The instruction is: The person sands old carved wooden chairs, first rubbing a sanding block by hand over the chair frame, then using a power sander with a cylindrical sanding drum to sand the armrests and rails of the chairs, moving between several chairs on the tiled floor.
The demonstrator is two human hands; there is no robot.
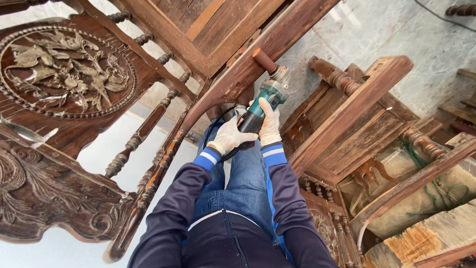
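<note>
Both white-gloved hands, left hand [229,136] and right hand [269,123], clench the teal handheld power sander [262,102], its brown drum pressed on the dark wooden furniture rail [258,52]; rail mostly unsanded, finish remaining.

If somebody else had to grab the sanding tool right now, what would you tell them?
Left hand: gloved, wrapped around the rear of the teal power sander.
Right hand: gloved, gripping the sander body farther forward.
Sander: its orange-tipped sanding drum is pressed against the slanted wooden rail of the carved furniture piece overhead.
Around: a carved floral panel to the left, another worn wooden frame to the right.
Done: the rail near the drum looks lighter in patches, though I cannot tell how much is sanded.
Left: the dark finish elsewhere on the rail is still on.
</note>
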